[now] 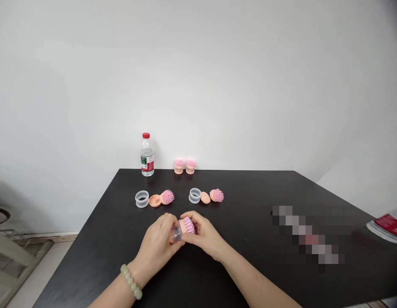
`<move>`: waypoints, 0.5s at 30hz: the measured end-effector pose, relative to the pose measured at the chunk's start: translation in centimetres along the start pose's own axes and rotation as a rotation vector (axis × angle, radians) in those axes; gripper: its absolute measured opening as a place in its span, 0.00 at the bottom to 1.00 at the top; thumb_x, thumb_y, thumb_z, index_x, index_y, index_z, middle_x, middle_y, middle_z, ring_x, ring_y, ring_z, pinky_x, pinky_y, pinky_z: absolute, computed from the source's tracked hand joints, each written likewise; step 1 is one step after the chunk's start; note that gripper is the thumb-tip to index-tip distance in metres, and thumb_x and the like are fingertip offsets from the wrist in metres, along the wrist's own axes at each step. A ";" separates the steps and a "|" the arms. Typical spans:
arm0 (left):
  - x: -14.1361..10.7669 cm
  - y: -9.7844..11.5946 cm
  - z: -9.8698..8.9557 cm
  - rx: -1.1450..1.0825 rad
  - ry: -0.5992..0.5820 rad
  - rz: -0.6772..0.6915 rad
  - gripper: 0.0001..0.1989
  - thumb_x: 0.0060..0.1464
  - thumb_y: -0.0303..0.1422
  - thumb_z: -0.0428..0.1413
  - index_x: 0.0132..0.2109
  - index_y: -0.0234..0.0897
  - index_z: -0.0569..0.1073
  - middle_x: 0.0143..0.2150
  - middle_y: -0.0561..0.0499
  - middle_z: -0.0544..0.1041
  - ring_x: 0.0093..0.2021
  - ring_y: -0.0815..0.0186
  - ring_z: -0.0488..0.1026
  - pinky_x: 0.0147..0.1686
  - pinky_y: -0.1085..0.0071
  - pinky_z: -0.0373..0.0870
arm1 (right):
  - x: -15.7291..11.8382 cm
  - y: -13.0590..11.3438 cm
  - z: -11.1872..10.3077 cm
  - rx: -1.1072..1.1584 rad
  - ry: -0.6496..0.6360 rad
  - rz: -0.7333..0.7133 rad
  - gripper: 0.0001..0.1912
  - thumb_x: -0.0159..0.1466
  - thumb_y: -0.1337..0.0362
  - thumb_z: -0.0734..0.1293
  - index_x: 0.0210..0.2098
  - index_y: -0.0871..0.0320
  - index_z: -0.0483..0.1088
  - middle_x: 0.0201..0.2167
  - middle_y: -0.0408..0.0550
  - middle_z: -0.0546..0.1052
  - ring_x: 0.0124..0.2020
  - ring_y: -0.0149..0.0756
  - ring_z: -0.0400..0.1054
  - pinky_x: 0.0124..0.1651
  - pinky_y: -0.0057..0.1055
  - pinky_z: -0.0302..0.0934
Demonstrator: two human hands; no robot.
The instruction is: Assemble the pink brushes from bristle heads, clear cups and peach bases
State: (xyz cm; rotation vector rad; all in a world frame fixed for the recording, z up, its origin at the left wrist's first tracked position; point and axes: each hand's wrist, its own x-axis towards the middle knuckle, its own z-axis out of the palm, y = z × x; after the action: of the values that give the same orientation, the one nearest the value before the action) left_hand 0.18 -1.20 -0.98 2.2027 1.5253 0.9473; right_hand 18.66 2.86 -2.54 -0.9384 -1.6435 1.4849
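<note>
Low over the table's front half, my left hand [159,241] is closed around the clear cup part of a brush [176,233]. My right hand [204,235] grips the same brush by its pink bristle head [188,225], which points right. Beyond my hands lie a clear ring [142,199], a peach disc [155,201] and a pink bristle head [167,197]. Further right are a second clear ring [195,196], a peach disc [205,197] and another pink bristle head [216,195]. Whether the held parts are joined is hidden by my fingers.
Two whole pink brushes [179,167] [190,167] stand at the black table's [249,184] back edge, right of a water bottle [147,156] with a red cap. A blurred patch [309,238] covers something at the right. Red and white printed items [389,224] lie at the far right.
</note>
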 end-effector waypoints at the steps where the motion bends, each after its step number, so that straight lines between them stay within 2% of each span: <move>1: 0.0 0.1 0.0 -0.018 -0.013 -0.017 0.10 0.53 0.31 0.58 0.37 0.42 0.63 0.29 0.58 0.67 0.28 0.65 0.67 0.29 0.71 0.61 | 0.0 -0.1 0.0 -0.005 0.002 -0.004 0.24 0.52 0.65 0.76 0.47 0.54 0.70 0.39 0.43 0.74 0.39 0.37 0.69 0.42 0.34 0.65; 6: 0.5 0.6 -0.7 -0.165 -0.079 -0.136 0.14 0.47 0.30 0.62 0.35 0.42 0.63 0.28 0.60 0.68 0.28 0.68 0.64 0.28 0.72 0.58 | -0.3 -0.6 -0.2 -0.053 -0.015 -0.050 0.28 0.49 0.70 0.77 0.48 0.53 0.70 0.43 0.43 0.73 0.43 0.39 0.70 0.46 0.36 0.65; 10: 0.8 0.3 -1.3 -0.383 -0.148 -0.205 0.17 0.43 0.32 0.66 0.33 0.41 0.63 0.26 0.62 0.66 0.25 0.71 0.59 0.26 0.74 0.54 | -0.5 -0.8 -0.5 -0.035 -0.069 -0.125 0.31 0.49 0.70 0.78 0.50 0.51 0.69 0.48 0.45 0.72 0.47 0.40 0.69 0.51 0.37 0.64; 15: 1.0 -0.5 -1.4 -0.735 -0.243 -0.286 0.19 0.40 0.28 0.67 0.33 0.40 0.63 0.25 0.63 0.68 0.24 0.72 0.64 0.26 0.74 0.60 | -0.4 -0.4 -0.5 0.003 -0.056 -0.061 0.32 0.50 0.66 0.79 0.52 0.52 0.68 0.48 0.46 0.73 0.47 0.41 0.70 0.49 0.37 0.66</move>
State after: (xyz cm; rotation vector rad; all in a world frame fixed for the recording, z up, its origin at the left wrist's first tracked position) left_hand -0.91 -0.26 0.11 1.4727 1.0968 0.9124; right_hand 19.26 2.66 -2.09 -0.8448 -1.6942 1.4840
